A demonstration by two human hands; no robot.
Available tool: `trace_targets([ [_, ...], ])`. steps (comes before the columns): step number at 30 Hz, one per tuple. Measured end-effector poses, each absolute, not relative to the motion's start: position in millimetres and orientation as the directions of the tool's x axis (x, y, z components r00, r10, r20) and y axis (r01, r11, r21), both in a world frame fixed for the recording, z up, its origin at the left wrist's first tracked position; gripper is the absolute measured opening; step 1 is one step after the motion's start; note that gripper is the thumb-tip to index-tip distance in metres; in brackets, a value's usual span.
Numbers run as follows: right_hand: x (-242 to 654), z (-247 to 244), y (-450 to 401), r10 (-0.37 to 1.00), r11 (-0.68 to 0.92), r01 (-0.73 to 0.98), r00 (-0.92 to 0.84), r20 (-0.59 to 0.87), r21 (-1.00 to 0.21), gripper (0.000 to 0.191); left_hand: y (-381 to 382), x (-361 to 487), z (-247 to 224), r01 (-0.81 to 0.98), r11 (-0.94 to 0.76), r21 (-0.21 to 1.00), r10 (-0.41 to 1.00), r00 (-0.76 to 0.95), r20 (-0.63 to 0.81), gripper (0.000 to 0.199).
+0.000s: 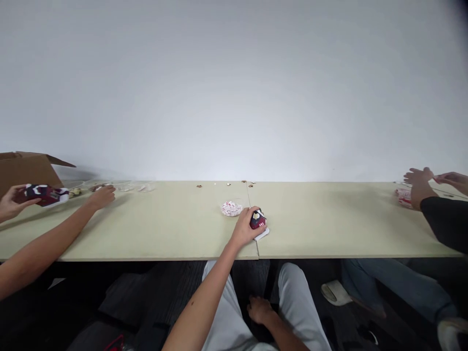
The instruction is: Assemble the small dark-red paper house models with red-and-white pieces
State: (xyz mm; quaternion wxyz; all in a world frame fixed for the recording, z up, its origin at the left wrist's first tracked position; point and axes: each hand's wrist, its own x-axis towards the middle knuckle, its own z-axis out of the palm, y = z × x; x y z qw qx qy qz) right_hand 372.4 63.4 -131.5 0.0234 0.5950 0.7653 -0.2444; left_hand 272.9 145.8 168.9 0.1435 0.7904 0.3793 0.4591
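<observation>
- Along the near edge of the pale table (329, 224), your left hand (245, 225) clamps down on a dark red object (257, 219), which sits just inside that edge, right beside the table's seam (258, 249).
- Under that object, a white card (262, 234) pokes out toward the edge.
- Just left of your hand lies a red-and-white patterned round piece (231, 208), close but not touching.
- Below the table, your right hand (259, 310) rests over your white trousers (296, 302), well apart from your left, holding nothing you can see.
- Small brown bits (228, 184) dot the far edge.
- Off left, a co-worker's hand (12, 202) holds a dark red package (46, 195) by a cardboard box (25, 168); their other hand (100, 196) nears clear plastic trays (124, 186).
- Off right, beyond a wide stretch of tabletop, another co-worker's hands (419, 176) hover near a red-and-white pile (404, 197).
</observation>
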Motion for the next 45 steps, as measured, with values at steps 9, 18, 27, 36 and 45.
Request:
trace_targets([
  [9, 374, -137, 67, 0.875, 0.217, 0.908, -0.344, -0.341, -0.359, 0.044, 147, 274, 167, 0.469, -0.673, 0.572, 0.727, 0.280, 0.627, 0.059],
  [18, 382, -137, 61, 0.893, 0.240, 0.875, -0.369, -0.258, -0.420, 0.048, 147, 273, 167, 0.475, -0.655, 0.588, 0.741, 0.255, 0.621, 0.061],
  [27, 395, -140, 68, 0.865, 0.223, 0.824, -0.414, -0.284, -0.521, 0.052, 139, 271, 170, 0.507, -0.631, 0.588, 0.759, 0.247, 0.602, 0.061],
  [36, 407, -135, 72, 0.836, 0.186, 0.762, -0.455, -0.308, -0.620, 0.052, 138, 272, 168, 0.511, -0.622, 0.593, 0.766, 0.241, 0.596, 0.060],
  [45, 410, -131, 70, 0.836, 0.183, 0.758, -0.455, -0.307, -0.626, 0.050, 136, 272, 170, 0.509, -0.630, 0.587, 0.760, 0.247, 0.602, 0.061],
])
